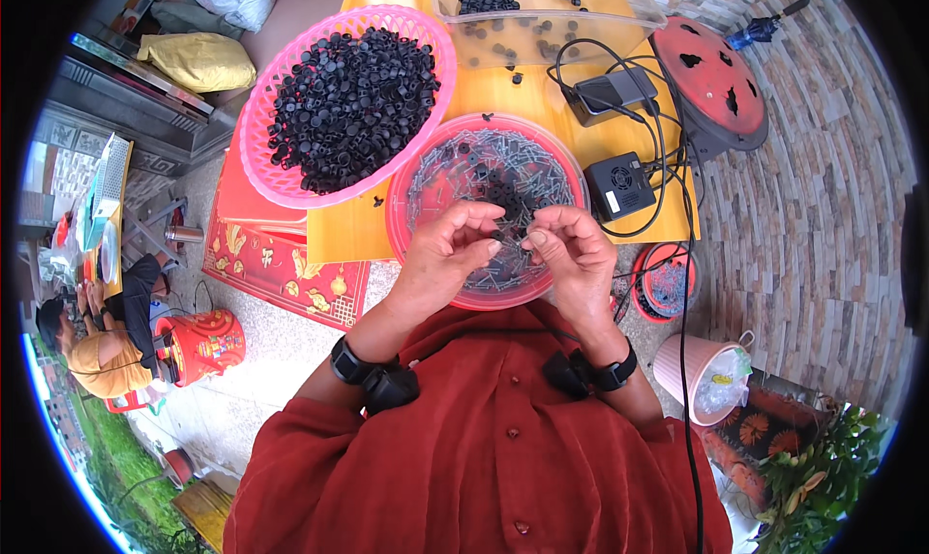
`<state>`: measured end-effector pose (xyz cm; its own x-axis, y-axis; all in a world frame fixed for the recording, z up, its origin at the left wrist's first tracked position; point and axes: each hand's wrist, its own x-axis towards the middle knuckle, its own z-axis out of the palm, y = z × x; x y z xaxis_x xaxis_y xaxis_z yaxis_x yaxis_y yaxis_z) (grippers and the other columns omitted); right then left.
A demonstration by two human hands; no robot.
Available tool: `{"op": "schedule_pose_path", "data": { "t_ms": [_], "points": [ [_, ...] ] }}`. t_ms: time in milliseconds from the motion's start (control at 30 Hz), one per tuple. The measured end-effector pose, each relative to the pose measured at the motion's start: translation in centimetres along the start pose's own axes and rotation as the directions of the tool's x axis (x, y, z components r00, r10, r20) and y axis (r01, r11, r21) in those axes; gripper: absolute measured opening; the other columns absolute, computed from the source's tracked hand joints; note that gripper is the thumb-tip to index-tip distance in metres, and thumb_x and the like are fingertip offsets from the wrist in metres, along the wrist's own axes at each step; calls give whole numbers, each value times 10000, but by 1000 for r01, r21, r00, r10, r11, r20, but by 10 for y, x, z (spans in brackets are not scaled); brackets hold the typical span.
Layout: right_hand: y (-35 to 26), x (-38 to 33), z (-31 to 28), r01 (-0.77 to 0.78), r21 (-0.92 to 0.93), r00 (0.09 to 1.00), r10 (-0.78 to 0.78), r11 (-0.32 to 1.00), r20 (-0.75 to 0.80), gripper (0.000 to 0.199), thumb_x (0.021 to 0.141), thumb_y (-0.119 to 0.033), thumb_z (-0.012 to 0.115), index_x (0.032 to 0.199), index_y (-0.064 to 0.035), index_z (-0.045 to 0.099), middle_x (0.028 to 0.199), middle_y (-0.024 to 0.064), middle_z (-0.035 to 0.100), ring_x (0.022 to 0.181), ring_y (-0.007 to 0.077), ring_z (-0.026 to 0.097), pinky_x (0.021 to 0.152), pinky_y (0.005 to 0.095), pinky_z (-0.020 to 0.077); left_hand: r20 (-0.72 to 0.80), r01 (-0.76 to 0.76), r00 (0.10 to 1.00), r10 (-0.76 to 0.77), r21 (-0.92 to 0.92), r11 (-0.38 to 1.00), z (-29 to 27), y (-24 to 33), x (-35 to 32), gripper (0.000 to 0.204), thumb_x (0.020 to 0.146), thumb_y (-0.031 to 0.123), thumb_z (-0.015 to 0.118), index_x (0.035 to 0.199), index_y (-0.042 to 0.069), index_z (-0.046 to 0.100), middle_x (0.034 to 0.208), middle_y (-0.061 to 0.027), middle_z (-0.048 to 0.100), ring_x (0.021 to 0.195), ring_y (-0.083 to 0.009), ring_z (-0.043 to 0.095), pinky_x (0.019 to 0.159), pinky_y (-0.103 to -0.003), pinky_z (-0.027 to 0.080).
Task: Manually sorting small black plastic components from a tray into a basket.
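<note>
Over a round red basin [573,172] my two hands are close together, fingertips nearly meeting. Many thin grey screws [542,157] and some small black plastic caps [498,181] lie in the basin. My left hand [440,254] is closed in a pinch, with a small black cap [498,236] at its thumb and fingertips. My right hand [581,259] also pinches, thumb against forefinger; what sits between them is too small to make out. Beyond my left hand a pink lattice basket [254,157] holds a heap of black caps [353,104].
A clear plastic box [619,33] with black pieces stands at the yellow table's [339,235] far side. Black electronic boxes [619,184] with cables lie to the right, near a red stool [711,75]. A pink bin [682,370] stands lower right. Another person [106,356] sits far left.
</note>
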<state>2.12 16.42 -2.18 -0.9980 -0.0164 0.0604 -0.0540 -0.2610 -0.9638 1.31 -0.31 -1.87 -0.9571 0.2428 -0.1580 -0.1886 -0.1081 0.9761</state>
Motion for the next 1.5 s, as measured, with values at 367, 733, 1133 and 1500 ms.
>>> {"op": "schedule_pose_path", "data": {
  "t_ms": [367,733,1133,1500],
  "points": [
    [5,-1,7,53,23,998,-54,998,30,199,816,87,560,1001,16,549,898,39,588,816,86,573,729,214,482,53,-146,989,141,102,984,2,4,-6,330,789,-76,583,1098,27,533,921,-29,563,859,-86,550,752,-221,465],
    [2,0,9,220,-236,976,-214,947,48,121,776,74,602,877,8,587,823,72,597,738,123,591,655,233,478,100,-243,969,224,273,931,4,5,-8,334,796,-84,573,1110,15,517,913,-22,559,867,-77,549,751,-214,462],
    [-6,-4,5,194,-297,981,-185,935,60,138,773,95,581,875,7,610,822,80,601,733,136,589,646,242,475,16,-227,974,227,108,968,8,2,-9,335,762,-76,607,1075,25,543,883,-58,578,826,-119,584,738,-258,495],
    [-9,-7,3,156,-343,981,-104,926,165,131,792,74,571,899,11,613,798,73,588,710,125,578,627,233,463,87,-403,904,419,498,768,5,13,-10,351,771,-83,591,1101,27,544,920,-81,593,801,-146,601,704,-273,508]
  ]
}}
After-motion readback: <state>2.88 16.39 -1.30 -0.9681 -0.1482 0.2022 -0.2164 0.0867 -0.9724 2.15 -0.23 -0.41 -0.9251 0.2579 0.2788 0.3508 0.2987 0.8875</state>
